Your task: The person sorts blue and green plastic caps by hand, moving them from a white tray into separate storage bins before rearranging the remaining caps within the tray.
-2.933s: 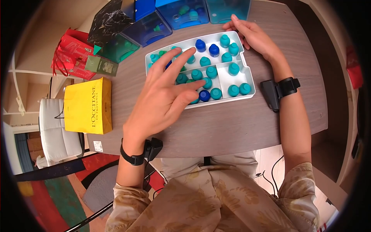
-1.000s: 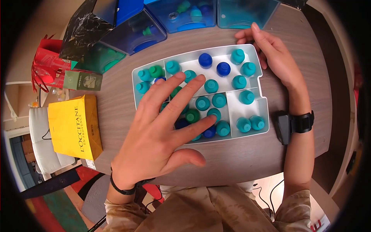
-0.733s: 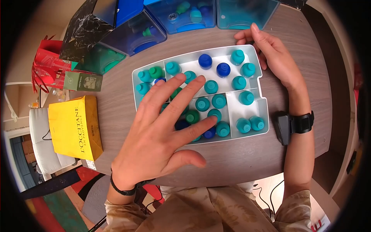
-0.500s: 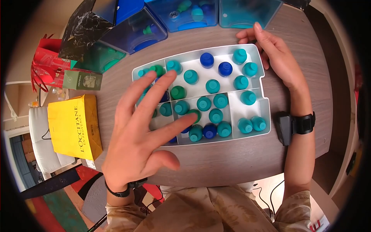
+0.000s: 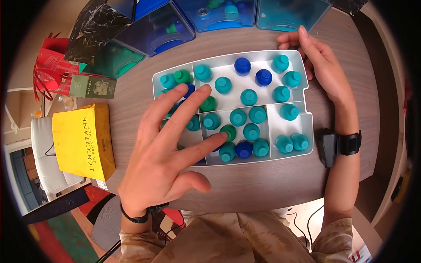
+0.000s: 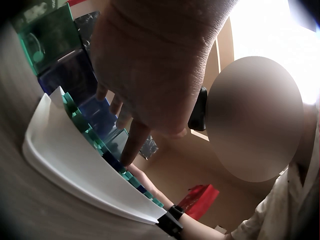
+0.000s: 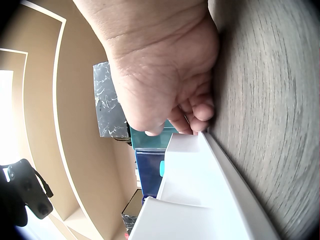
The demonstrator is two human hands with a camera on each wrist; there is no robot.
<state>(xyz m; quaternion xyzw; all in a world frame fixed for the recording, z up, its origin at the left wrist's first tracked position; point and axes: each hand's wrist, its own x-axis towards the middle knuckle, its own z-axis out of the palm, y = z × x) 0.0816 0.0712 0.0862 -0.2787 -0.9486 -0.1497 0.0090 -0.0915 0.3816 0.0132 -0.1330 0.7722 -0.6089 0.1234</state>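
A white divided tray holds several teal, green and blue bottles standing upright. My left hand spreads over the tray's left part, its index fingertip at a green bottle; it grips nothing. In the left wrist view that hand reaches over the tray, index finger pointing down at the bottle tops. My right hand rests on the table beside the tray's far right corner. The right wrist view shows its loosely bent fingers next to the tray wall, the hand holding nothing.
Behind the tray stand clear-fronted blue, teal and green bins, some with bottles inside. At left are a yellow bag, a green box and a red bag. The table's near edge curves below the tray.
My left hand has shifted left across the tray, its index fingertip moving from a teal bottle to a green one and uncovering several bottles. My right hand keeps its place beside the tray.
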